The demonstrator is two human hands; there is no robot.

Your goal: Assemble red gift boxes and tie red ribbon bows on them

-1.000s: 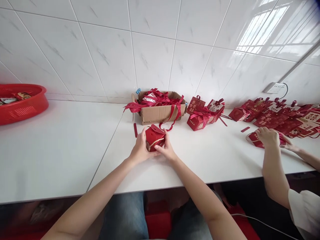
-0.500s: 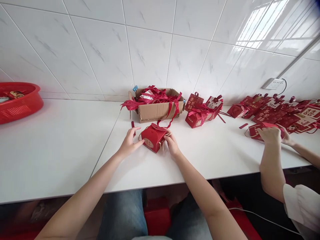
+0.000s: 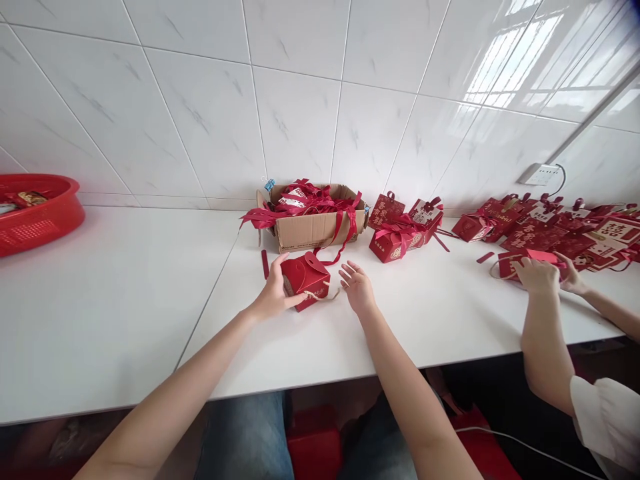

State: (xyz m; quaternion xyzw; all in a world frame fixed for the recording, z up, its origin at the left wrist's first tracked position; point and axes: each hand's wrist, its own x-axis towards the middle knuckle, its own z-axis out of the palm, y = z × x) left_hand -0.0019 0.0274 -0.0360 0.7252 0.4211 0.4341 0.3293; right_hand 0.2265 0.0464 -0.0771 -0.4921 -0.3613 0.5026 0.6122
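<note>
A small red gift box [image 3: 306, 275] with gold print and a cord handle [image 3: 325, 296] rests on the white table in front of me. My left hand [image 3: 276, 293] grips its left side, thumb along the near face and fingers behind. To the right of the box, my right hand [image 3: 358, 288] is apart from it, fingers spread and holding nothing. The cord's loop sticks out toward that hand. Just behind my left hand lies a short dark red strip [image 3: 265, 264].
A cardboard box [image 3: 315, 232] full of red ribbons stands by the tiled wall. Ribboned red boxes [image 3: 395, 240] sit right of it, more [image 3: 560, 227] further right. A co-worker's hands [image 3: 543, 275] hold another box. A red plastic basket [image 3: 45, 217] is at far left.
My right hand has let go of the gift box and moved right, its fingers opening. The box has turned, showing its corded side, with my left hand now around its left side.
</note>
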